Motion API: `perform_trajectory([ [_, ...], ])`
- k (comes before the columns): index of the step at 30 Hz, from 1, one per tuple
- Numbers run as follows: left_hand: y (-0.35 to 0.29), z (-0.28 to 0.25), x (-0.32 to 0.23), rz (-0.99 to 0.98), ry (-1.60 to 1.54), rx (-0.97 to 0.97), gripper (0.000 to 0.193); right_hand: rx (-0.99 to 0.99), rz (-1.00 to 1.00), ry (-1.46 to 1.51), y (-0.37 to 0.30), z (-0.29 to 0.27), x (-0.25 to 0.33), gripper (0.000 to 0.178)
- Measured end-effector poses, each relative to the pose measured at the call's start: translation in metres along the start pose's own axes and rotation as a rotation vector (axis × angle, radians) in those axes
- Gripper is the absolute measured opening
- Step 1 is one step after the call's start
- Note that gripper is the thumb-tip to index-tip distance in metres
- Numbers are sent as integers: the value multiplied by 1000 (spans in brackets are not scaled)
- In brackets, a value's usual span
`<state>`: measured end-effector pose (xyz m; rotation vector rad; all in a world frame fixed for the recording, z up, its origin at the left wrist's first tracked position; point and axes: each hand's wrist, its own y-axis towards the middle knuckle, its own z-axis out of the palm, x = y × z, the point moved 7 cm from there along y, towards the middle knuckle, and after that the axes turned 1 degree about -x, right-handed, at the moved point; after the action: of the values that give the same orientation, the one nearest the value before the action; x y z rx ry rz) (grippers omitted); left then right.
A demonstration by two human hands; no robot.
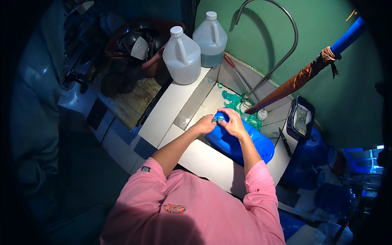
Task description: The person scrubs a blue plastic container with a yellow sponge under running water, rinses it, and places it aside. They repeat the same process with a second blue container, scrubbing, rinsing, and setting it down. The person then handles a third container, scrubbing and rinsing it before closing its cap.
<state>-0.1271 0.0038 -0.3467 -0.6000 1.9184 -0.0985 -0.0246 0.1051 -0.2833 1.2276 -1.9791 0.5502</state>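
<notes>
A large blue water jug (241,145) lies on its side in a white tiled sink (206,100). My left hand (205,123) and my right hand (231,121) meet at the jug's neck, where both close on a small blue and white cap (219,117). A green mesh scrubber (237,104) lies in the sink just behind my hands. A curved metal tap (281,57) arches over the sink from the back.
Two translucent plastic gallon jugs (182,57) stand on the tiled ledge at the sink's far left corner. A rusty pole with a blue handle (302,79) crosses over the sink. A black tray (301,118) sits right, with more blue jugs (310,159) below. A tub of dark cookware (141,43) stands left.
</notes>
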Motion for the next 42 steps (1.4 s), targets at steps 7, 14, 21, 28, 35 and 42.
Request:
perform_trajectory([
  [7,12,-2,-8,-123,159,211,25,37,-4,31,1,2,2,55],
  [14,8,0,6,-119,229,299,26,20,-80,-245,-4,4,17,69],
  [21,-14,-25,50,-214,324,69,31,-13,-30,-188,2,-4,19,54],
  [28,7,-37,54,-561,-788,-15,98,-35,-28,-144,-3,-10,22,52],
  [35,-14,-25,-21,253,-376,-44,81,27,46,95,6,-2,-3,69],
  [42,-1,-18,-35,65,6,144,59,-108,7,35,2,-13,4,67],
])
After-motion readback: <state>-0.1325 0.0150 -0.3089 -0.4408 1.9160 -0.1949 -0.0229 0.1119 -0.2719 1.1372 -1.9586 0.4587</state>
